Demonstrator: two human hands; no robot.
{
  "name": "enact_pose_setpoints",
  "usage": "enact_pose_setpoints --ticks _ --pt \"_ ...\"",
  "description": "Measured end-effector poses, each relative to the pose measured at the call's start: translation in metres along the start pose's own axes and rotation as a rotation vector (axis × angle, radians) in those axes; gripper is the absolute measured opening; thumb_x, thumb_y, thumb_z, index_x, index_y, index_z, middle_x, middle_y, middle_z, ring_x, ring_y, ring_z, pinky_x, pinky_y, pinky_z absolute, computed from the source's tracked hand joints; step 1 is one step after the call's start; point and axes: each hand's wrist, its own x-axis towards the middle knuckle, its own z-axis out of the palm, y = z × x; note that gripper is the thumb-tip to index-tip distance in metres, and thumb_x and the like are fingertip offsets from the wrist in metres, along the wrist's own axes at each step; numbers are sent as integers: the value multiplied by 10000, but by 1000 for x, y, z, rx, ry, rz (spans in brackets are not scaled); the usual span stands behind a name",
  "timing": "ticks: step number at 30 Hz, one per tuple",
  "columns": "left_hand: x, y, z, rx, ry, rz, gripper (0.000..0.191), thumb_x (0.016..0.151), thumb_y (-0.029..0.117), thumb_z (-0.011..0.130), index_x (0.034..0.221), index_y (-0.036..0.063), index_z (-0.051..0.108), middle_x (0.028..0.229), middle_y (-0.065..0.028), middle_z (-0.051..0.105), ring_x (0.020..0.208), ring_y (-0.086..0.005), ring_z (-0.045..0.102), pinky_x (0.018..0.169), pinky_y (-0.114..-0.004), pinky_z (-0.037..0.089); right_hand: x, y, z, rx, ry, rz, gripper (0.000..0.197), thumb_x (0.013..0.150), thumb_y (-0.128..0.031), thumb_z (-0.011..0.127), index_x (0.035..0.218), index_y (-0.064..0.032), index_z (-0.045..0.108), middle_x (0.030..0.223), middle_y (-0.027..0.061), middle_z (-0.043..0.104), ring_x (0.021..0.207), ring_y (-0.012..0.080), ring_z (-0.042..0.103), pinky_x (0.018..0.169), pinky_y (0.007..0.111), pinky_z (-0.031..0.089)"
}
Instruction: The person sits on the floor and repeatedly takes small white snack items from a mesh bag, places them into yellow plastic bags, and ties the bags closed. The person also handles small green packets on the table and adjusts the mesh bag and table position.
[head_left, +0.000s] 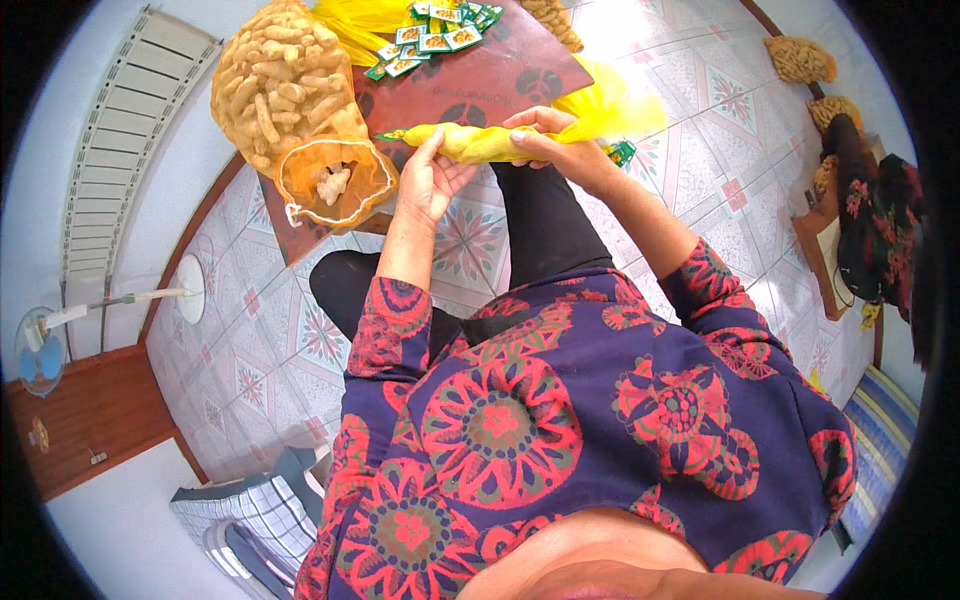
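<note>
A twisted roll of yellow mesh netting (472, 142) lies across both hands above my knees. My left hand (439, 176) holds its left end, thumb on top and fingers below. My right hand (547, 142) grips the right part, beyond which loose yellow mesh (615, 112) fans out. A green printed tag (392, 135) sticks out at the roll's left end, another (622, 154) shows by my right wrist. Several green and white tags (435, 41) lie on the dark red board (480, 90), beside more yellow netting (352, 30).
An orange mesh sack full of ginger-like roots (281, 90) stands at the left, its white-edged mouth (337, 180) open towards me. Further filled sacks (799, 60) line the right wall. Another person (862, 202) is at the far right. A fan (41, 352) stands at the left.
</note>
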Motion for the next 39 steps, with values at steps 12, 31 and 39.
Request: enact_pose_setpoints --ticks 12,31,39 --pt "4 5 -20 -163 -154 27 310 970 323 562 1155 76 597 1050 -86 709 860 -213 710 706 -330 594 1 18 11 408 -238 242 366 900 -276 671 1191 -67 596 1074 40 646 979 130 634 785 255 507" --pt "19 -2 -35 -124 96 66 379 989 332 520 1185 11 566 1123 -137 672 988 -236 682 762 -360 595 -13 34 56 287 195 -14 267 880 -160 714 1068 -48 560 996 65 637 901 155 647 777 295 550" --pt "2 -6 -21 165 14 -76 454 981 396 519 1111 -32 602 1010 -165 704 873 -219 714 690 -300 586 5 47 55 307 347 12 302 849 -187 748 1017 -16 564 913 56 625 804 132 623 672 270 532"
